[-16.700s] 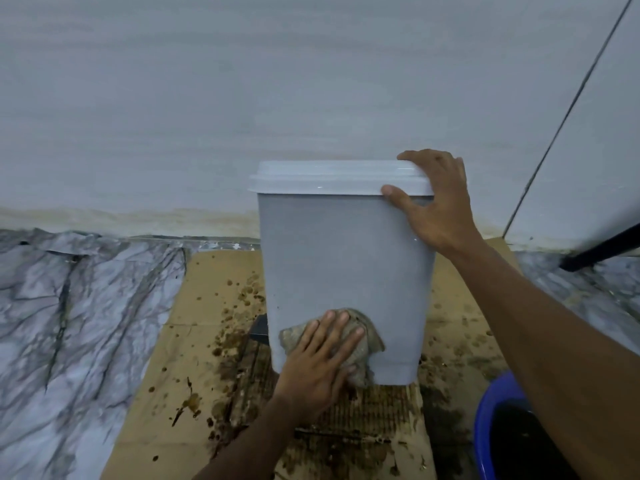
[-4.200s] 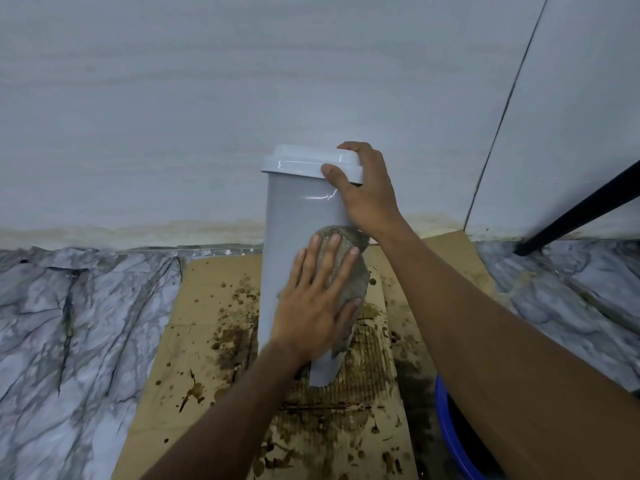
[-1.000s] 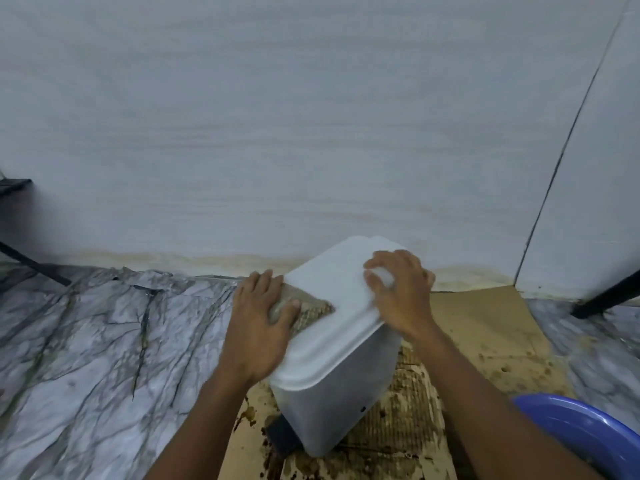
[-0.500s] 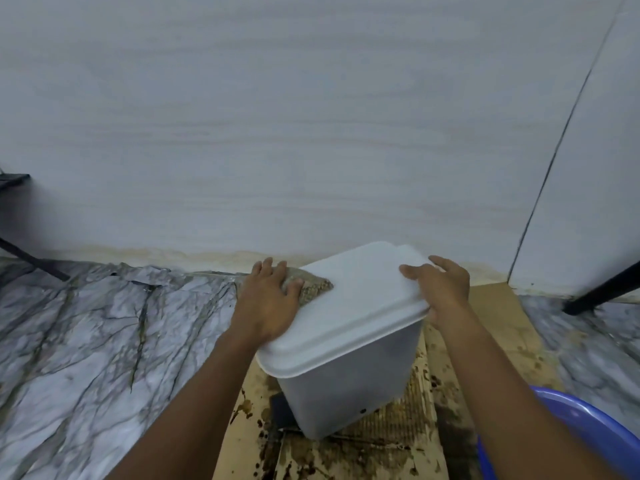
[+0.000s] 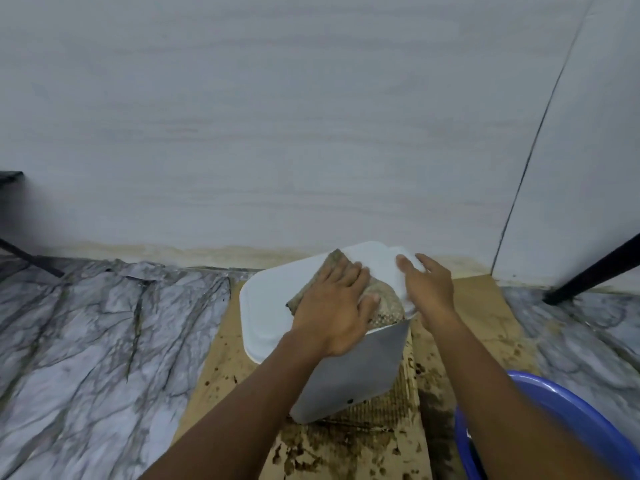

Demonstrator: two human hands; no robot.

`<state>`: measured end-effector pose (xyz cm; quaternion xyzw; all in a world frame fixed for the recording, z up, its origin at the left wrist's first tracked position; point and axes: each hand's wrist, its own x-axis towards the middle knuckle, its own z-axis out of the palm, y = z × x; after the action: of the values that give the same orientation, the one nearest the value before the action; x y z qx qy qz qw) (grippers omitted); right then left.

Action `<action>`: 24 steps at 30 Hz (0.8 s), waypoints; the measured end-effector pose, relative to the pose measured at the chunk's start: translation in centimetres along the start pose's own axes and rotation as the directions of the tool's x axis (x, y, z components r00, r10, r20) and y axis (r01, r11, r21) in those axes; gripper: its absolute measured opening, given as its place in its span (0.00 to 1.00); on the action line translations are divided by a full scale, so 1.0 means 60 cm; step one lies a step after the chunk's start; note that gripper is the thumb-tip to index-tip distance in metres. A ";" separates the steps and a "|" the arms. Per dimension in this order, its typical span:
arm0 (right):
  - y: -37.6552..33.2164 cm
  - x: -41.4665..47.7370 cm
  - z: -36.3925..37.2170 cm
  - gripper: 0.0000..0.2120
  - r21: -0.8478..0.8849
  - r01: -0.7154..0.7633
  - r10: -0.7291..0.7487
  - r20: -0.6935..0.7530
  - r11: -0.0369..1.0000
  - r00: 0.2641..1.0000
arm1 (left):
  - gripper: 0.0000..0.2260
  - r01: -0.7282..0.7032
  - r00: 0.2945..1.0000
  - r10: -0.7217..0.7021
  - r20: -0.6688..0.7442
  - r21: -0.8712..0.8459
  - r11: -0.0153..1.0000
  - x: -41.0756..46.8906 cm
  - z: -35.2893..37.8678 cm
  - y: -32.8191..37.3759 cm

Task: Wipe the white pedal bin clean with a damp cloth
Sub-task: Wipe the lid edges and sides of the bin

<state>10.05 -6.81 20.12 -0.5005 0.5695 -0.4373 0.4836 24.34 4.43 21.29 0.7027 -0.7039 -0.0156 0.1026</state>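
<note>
Since half a second ago, the left hand [image 5: 334,306] has slid with the cloth [image 5: 386,304] from the lid's left rim onto the middle of the lid, and the right hand [image 5: 429,285] has shifted from the lid's right corner to its far right edge.

One pale wall [image 5: 277,116] fills the upper half of the view, with a single dark seam running down its right side. Below it lies the marble-patterned floor [image 5: 86,341], grey with dark veins. One sheet of brown cardboard [image 5: 221,368] rests on the floor against the wall's foot, spattered with dark brown stains and wet patches near its front edge.

One white pedal bin [image 5: 349,375] stands on the cardboard near its middle, tilted, its lid [image 5: 263,299] closed and turned toward the camera. One blue basin [image 5: 561,407] sits at the cardboard's front right corner, partly cut off by the frame. Two dark slanted legs show, one at the far left [image 5: 31,261] and one at the far right [image 5: 595,275] of the floor.

Two bare forearms reach in from the bottom. Left fingers are spread flat, pressing the one brownish woven cloth against the lid top; they do not curl around it. Right fingers lie loosely extended over the lid's far right edge, touching it, slightly blurred.
</note>
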 end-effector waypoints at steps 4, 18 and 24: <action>-0.007 -0.005 0.009 0.27 0.001 0.001 -0.001 0.009 1.000 1.000 | 0.29 -0.042 0.995 0.048 -0.081 0.084 0.996 -0.076 0.019 -0.049; 0.011 -0.023 0.012 0.27 0.164 -0.068 0.118 -0.320 0.984 0.940 | 0.34 0.108 0.992 -0.107 -0.069 0.010 0.994 -0.026 -0.005 -0.034; 0.013 -0.001 -0.012 0.26 0.168 -0.063 0.120 -0.358 0.984 0.926 | 0.30 -0.153 0.988 0.153 0.001 0.068 0.986 0.082 0.004 0.043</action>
<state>9.25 -6.62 19.45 -0.3444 0.6371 -0.5424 0.4258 21.81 -0.46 22.06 0.6497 -0.7556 0.0178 0.0809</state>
